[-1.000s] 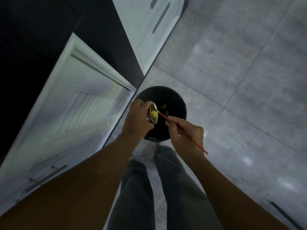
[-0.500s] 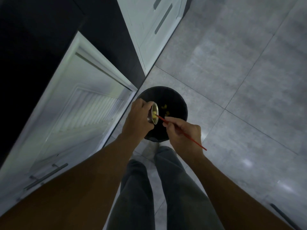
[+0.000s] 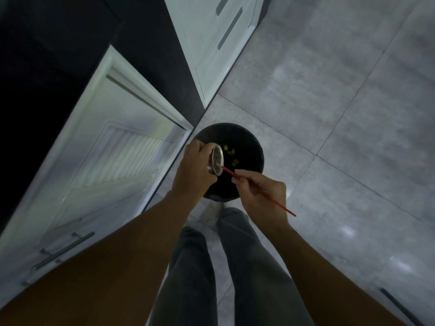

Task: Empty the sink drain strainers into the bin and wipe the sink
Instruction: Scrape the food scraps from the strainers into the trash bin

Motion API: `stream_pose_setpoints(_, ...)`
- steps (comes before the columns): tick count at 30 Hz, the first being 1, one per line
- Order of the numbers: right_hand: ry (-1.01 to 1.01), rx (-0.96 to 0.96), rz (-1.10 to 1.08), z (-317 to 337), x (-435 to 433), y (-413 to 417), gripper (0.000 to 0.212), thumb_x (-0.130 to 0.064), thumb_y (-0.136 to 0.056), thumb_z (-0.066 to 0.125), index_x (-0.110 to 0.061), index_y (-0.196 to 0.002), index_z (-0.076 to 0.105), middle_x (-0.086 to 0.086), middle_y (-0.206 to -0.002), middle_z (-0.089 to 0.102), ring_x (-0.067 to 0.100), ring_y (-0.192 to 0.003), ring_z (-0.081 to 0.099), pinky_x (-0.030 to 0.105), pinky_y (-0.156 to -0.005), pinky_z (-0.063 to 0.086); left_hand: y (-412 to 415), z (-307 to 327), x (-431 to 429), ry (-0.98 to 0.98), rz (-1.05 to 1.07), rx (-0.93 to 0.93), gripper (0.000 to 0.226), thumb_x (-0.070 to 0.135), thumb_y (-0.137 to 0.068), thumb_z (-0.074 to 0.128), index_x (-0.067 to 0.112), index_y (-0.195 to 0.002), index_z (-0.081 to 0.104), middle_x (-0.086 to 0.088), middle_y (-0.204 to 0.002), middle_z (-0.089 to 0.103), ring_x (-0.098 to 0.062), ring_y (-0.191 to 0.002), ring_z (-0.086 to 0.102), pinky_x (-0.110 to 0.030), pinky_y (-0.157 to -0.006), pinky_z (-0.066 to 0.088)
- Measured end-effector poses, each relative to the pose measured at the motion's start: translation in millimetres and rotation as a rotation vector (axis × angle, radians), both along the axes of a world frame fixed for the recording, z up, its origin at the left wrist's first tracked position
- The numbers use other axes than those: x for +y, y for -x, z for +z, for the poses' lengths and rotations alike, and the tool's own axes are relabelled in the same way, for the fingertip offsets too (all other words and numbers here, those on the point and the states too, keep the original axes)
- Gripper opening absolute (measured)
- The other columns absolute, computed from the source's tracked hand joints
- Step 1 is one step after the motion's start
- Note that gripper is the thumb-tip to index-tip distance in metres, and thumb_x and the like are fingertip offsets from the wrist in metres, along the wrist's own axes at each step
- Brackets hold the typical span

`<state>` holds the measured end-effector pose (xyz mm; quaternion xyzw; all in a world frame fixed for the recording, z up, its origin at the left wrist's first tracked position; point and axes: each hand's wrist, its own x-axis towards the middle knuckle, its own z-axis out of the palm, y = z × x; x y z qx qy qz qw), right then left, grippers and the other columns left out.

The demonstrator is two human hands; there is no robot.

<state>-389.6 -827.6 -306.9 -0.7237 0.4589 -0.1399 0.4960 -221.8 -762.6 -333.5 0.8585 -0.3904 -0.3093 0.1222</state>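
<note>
Left hand point(image 3: 195, 167): fingers curled round the body of the metal drain strainer point(image 3: 217, 160), grasping it from the left. The strainer is held on edge above the bin point(image 3: 255, 141), with its perforated face turned to the right, toward the other hand. No scraps are visible on that face, although the light is dim and the inside of the cup probably cannot be judged from this angle.

Right hand point(image 3: 261, 192): fingers and thumb pinch a thin red stick point(image 3: 280, 205) near its forward end. The stick runs diagonally from lower right to upper left. Its tip meets the lower edge of the strainer face.

The bin is round and black and stands on the grey tiled floor point(image 3: 341, 95), just in front of the person's feet. Several small yellow scraps point(image 3: 231, 151) lie inside it, to the right of the strainer.

An open white cabinet door point(image 3: 110, 165) stands to the left of the bin, its edge just beside the bin rim. A bar handle point(image 3: 63, 250) is fitted on the lower left panel. A white cabinet front point(image 3: 211, 55) with recessed grips stands beyond the bin. The person's legs, in grey trousers point(image 3: 188, 278), fill the lower centre of the view
</note>
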Motion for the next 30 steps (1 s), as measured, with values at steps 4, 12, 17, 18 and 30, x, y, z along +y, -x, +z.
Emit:
stream_pose_setpoints(4, 0.007, -0.061, -0.13, 14, -12, 10, 0.016, -0.008, -0.093, 0.068, -0.013, -0.106, 0.077, -0.006, -0.092, 0.077, 0.007, -0.076, 0.073, 0.024, -0.076, 0.061, -3, 7, 5, 0.025, 0.1, 0.06, 0.078, 0.014, -0.07, 0.086, 0.013, -0.137, 0.046, -0.009, -0.134, 0.048, -0.025, -0.126, 0.046, -0.032, -0.094, 0.048)
stream_pose_setpoints(12, 0.04, 0.008, -0.039, 58, -30, 5, 0.022, -0.011, -0.094, 0.067, -0.026, -0.106, 0.076, -0.024, -0.091, 0.073, 0.0, -0.081, 0.072, 0.02, -0.079, 0.06, -5, 75, 9, 0.114, 0.243, 0.181, 0.103, 0.026, -0.066, 0.089, 0.022, -0.149, 0.028, -0.002, -0.147, 0.045, -0.023, -0.135, 0.045, -0.043, -0.104, 0.049)
stream_pose_setpoints(17, 0.209, -0.044, 0.205, 126, -22, -17, 0.027, -0.021, -0.098, 0.057, -0.034, -0.12, 0.066, -0.045, -0.102, 0.059, -0.013, -0.1, 0.064, 0.004, -0.085, 0.049, -8, 144, 31, 0.209, 0.293, 0.171, 0.093, 0.027, -0.064, 0.088, 0.031, -0.141, 0.035, 0.006, -0.136, 0.049, -0.017, -0.125, 0.052, -0.034, -0.097, 0.053)
stream_pose_setpoints(18, 0.252, -0.05, 0.27, 142, -18, -21, 0.026, -0.024, -0.099, 0.054, -0.033, -0.12, 0.065, -0.045, -0.106, 0.057, -0.016, -0.102, 0.061, 0.003, -0.086, 0.049, -9, 159, 37, 0.225, 0.324, 0.164, 0.092, 0.028, -0.064, 0.088, 0.033, -0.14, 0.036, 0.009, -0.135, 0.05, -0.015, -0.125, 0.052, -0.034, -0.098, 0.053)
stream_pose_setpoints(30, 0.46, -0.35, 0.656, 287, 48, -121, 0.035, -0.022, -0.104, 0.047, -0.008, -0.134, 0.058, 0.008, -0.135, 0.062, 0.008, -0.128, 0.056, 0.019, -0.112, 0.04, -53, 319, 164, 0.528, 0.758, -0.027, 0.079, 0.038, -0.058, 0.085, 0.04, -0.13, 0.05, 0.016, -0.124, 0.06, -0.005, -0.116, 0.059, -0.039, -0.096, 0.055)
